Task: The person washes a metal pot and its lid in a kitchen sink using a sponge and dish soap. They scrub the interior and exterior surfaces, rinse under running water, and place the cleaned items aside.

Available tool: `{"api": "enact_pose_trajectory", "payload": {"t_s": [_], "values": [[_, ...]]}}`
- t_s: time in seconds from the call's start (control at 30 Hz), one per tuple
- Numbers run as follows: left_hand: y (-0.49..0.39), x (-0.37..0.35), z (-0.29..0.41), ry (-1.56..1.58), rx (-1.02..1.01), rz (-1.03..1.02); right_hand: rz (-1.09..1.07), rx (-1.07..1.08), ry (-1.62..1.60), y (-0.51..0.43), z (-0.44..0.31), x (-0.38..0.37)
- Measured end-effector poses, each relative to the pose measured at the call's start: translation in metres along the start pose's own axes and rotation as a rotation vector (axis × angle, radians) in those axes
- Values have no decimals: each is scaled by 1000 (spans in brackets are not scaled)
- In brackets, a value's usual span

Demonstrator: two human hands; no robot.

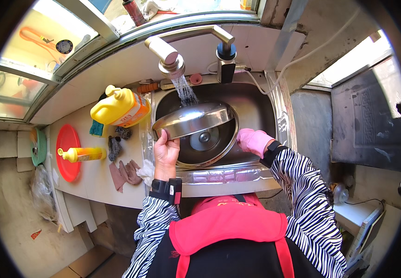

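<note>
My left hand, bare, grips the near left rim of a shiny round metal lid or pan, held tilted over the steel sink. Water runs from the faucet head behind its far edge. Below it a round metal rim curves down into the sink; whether it belongs to the same piece I cannot tell. A round drain cover shows inside that rim. My right hand wears a pink cloth or glove and is at the rim's right side; its fingers are hidden, so its grip is unclear.
Left of the sink stand a yellow jug and a yellow squeeze bottle lying across a red plate. Dark scouring pads, brown cloths and a white crumpled cloth or tissue lie nearer. Windows border the far side.
</note>
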State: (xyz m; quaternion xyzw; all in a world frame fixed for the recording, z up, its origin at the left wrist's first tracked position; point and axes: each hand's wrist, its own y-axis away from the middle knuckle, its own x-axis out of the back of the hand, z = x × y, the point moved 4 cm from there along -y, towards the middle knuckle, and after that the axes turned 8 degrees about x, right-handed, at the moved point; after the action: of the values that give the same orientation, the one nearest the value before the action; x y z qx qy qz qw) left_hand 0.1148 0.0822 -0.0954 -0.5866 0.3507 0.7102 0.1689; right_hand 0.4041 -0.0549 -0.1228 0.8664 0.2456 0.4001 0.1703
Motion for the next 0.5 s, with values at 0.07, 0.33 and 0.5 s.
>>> {"api": "enact_pose_trajectory", "payload": {"t_s": [0.07, 0.33, 0.5], "values": [[2, 0, 1, -35, 7, -12, -105, 28, 374, -1, -2, 9], [7, -11, -7, -22, 13, 11, -31, -50, 389, -45, 33, -8], [10, -18, -12, -6, -13, 146, -320, -9, 599, -84, 64, -36]]}}
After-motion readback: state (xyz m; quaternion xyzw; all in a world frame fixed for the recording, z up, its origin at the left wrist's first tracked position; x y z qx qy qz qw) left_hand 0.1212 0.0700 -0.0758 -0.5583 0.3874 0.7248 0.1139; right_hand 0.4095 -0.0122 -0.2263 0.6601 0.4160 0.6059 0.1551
